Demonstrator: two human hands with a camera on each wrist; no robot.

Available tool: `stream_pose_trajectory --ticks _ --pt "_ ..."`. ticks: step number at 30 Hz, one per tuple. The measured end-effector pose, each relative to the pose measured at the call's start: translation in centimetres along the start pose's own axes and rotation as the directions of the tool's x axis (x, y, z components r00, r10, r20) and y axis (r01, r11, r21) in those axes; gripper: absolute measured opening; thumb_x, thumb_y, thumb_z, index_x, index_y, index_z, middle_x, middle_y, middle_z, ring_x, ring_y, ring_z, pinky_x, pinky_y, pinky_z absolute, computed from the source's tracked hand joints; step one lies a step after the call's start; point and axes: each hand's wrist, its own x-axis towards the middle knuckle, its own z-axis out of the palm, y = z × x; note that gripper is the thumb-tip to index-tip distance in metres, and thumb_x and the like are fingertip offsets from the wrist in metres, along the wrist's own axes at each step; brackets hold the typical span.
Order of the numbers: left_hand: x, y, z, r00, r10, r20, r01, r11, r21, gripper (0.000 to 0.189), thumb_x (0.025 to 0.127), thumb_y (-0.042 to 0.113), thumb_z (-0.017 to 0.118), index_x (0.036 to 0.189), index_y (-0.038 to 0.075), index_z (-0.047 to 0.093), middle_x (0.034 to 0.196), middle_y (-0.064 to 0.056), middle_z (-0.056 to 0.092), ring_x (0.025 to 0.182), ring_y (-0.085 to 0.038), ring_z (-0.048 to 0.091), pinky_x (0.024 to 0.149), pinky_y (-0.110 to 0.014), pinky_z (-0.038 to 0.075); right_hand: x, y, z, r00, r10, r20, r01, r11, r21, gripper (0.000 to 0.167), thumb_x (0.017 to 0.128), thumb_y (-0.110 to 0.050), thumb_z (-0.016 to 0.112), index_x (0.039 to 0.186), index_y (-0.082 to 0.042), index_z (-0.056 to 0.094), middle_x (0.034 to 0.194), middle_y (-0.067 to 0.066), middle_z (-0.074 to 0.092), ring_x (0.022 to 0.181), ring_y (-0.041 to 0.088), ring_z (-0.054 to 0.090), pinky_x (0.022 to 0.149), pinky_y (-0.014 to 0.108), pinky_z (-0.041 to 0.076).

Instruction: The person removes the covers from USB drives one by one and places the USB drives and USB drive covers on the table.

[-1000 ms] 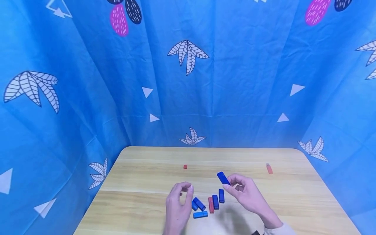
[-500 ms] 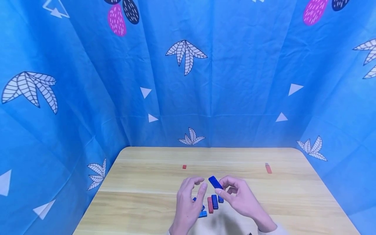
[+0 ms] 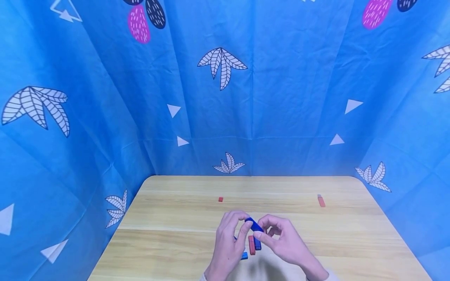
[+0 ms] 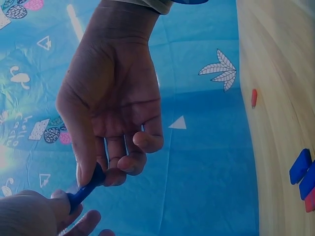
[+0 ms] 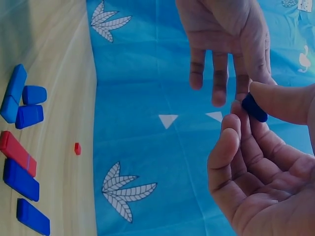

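Observation:
A dark blue USB stick point(image 3: 254, 224) is held in the air between both hands, above the near half of the table. My left hand point(image 3: 227, 244) pinches its far left end between thumb and forefinger. At the opposite end, the thumb and fingers of my right hand point(image 3: 285, 241) grip it. Seen in the left wrist view, the stick point(image 4: 84, 192) runs slantwise from one pair of fingertips to the other. Fingers cover much of it in the right wrist view, where only a short blue part point(image 5: 254, 109) shows.
Below the hands lie a red USB stick point(image 3: 251, 246), dark blue ones point(image 5: 22, 179) and a light blue one point(image 5: 14, 93). Farther back on the wooden table point(image 3: 168, 218) are a small red cap point(image 3: 220, 199) and a red stick with bare metal plug point(image 3: 321, 201). Blue cloth surrounds it.
The right hand has brought the dark blue USB stick left and down. My left hand has moved right and up, and its thumb and forefinger have taken hold of the stick's free end.

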Motion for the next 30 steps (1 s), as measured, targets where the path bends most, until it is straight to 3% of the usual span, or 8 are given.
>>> stream_pose_trajectory --ticks 9,15,24,30 --pt "-0.2 0.2 0.0 1.000 -0.007 0.008 0.007 1.000 -0.027 0.006 0.101 0.013 0.061 0.100 0.018 0.060 0.110 0.005 0.068 0.105 -0.011 0.062 0.089 -0.032 0.054 0.0 -0.3 -0.2 0.998 -0.046 -0.037 0.048 0.998 0.049 0.006 0.095 -0.010 0.070 0.095 -0.015 0.067 0.088 0.003 0.069 0.075 0.005 0.063 0.062 0.027 0.055" --pt "-0.3 0.4 -0.2 0.999 -0.036 0.026 0.037 0.999 -0.030 0.006 0.101 0.014 0.060 0.099 0.019 0.058 0.112 0.007 0.066 0.108 -0.011 0.062 0.090 -0.034 0.054 0.0 -0.8 -0.2 0.996 -0.045 -0.079 0.053 0.994 0.092 0.005 0.096 -0.006 0.068 0.096 -0.011 0.065 0.090 0.003 0.068 0.074 0.007 0.066 0.062 0.028 0.056" --pt "-0.7 -0.2 0.2 0.996 0.086 -0.012 -0.086 0.996 -0.019 0.004 0.099 0.014 0.064 0.099 0.017 0.062 0.109 0.003 0.067 0.101 -0.014 0.059 0.085 -0.029 0.051 0.3 -1.2 0.0 0.988 -0.080 -0.135 0.096 0.989 0.116 0.005 0.098 -0.002 0.062 0.102 -0.005 0.063 0.093 0.001 0.065 0.083 0.007 0.064 0.072 0.028 0.060" --pt "-1.0 -0.2 0.4 0.994 0.112 -0.012 -0.112 0.994 0.003 0.006 0.100 0.020 0.064 0.096 0.017 0.066 0.108 0.002 0.067 0.101 -0.013 0.058 0.083 -0.028 0.050 0.3 -1.2 0.1 0.990 -0.050 -0.133 0.067 0.990 0.125 0.004 0.100 -0.004 0.061 0.103 -0.003 0.060 0.091 -0.002 0.065 0.081 0.006 0.065 0.075 0.029 0.059"
